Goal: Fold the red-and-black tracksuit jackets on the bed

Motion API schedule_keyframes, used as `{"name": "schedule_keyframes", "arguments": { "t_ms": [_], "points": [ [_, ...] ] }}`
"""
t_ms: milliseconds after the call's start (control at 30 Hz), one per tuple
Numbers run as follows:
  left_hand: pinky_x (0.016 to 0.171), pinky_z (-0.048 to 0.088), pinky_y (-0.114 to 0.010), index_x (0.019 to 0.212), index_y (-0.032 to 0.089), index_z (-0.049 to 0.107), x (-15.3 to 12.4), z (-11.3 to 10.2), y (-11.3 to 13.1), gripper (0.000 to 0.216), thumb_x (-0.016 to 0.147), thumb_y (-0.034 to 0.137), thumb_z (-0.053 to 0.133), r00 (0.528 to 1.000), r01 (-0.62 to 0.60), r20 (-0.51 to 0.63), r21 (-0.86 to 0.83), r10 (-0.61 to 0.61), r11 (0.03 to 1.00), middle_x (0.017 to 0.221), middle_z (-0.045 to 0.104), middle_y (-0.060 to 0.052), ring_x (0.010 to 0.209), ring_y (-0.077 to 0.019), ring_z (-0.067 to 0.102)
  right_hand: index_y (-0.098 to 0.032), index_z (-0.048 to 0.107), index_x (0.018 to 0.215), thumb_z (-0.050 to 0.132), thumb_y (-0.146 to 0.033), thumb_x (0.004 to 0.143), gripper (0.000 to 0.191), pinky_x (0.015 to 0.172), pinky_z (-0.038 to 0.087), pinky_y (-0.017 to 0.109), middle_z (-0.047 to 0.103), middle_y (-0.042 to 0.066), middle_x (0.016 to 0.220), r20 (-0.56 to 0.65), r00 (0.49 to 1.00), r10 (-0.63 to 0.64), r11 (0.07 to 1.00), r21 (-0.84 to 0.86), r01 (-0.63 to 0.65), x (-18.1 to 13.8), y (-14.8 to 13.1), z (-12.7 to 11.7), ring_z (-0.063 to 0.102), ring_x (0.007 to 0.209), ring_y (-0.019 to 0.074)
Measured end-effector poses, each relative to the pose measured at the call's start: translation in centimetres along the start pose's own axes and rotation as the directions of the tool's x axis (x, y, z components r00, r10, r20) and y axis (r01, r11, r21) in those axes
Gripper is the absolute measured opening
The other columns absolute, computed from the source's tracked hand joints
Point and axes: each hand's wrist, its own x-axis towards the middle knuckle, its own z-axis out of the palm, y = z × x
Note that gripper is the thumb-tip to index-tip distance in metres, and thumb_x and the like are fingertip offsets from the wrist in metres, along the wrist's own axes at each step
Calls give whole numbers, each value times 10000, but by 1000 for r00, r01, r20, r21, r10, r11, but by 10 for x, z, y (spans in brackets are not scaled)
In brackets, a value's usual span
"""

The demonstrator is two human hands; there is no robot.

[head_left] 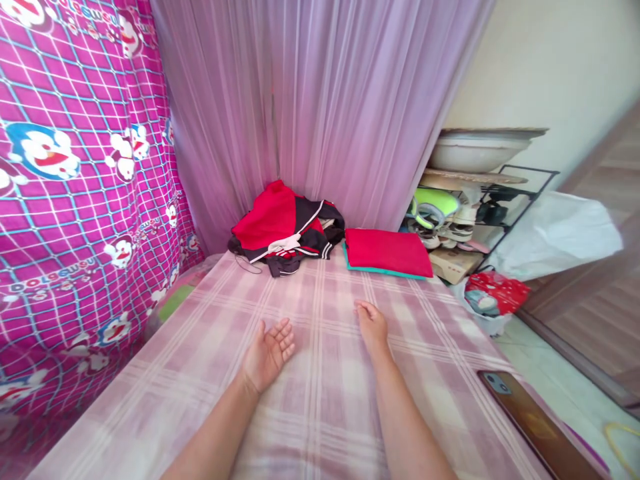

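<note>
My left hand [270, 352] rests over the checked bedsheet, palm turned up and inward, fingers loosely bent and apart, with nothing in it. To its right, my right hand [373, 324] is held on edge with the palm facing left. Its fingers are loosely bent, partly hidden behind the back of the hand, and no object shows in them. Beyond the left hand lies a crumpled red and black jacket [265, 220] with white stripes. A folded red cloth [387, 252] with a teal underside lies flat beyond the right hand. Neither hand touches the jacket or cloth.
A brown phone [535, 420] lies face down at the bed's right edge. Past that edge stand a shoe rack [520, 217] with shoes and a basin [480, 152] on top, and bags [495, 293] on the floor. Purple curtains [320, 100] and a pink patterned cloth [85, 167] border the bed.
</note>
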Motion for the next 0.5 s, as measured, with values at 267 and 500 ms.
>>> {"name": "schedule_keyframes", "arguments": {
  "t_ms": [267,500],
  "points": [
    [700,584,-338,632,156,625,-2,-6,3,363,937,158,429,997,-8,-81,-85,1,996,996,754,-80,825,-190,720,-200,738,856,596,-554,703,411,697,551,367,770,95,902,-13,998,62,983,171,-59,-6,5,9,713,734,250],
    [850,566,-376,843,161,746,10,-10,9,266,857,193,482,996,37,80,-42,-33,998,1319,653,-109,1188,-263,620,-203,739,841,616,-564,696,407,631,544,339,771,85,873,-49,996,80,978,197,-69,-4,1,10,703,697,232]
  ]
}}
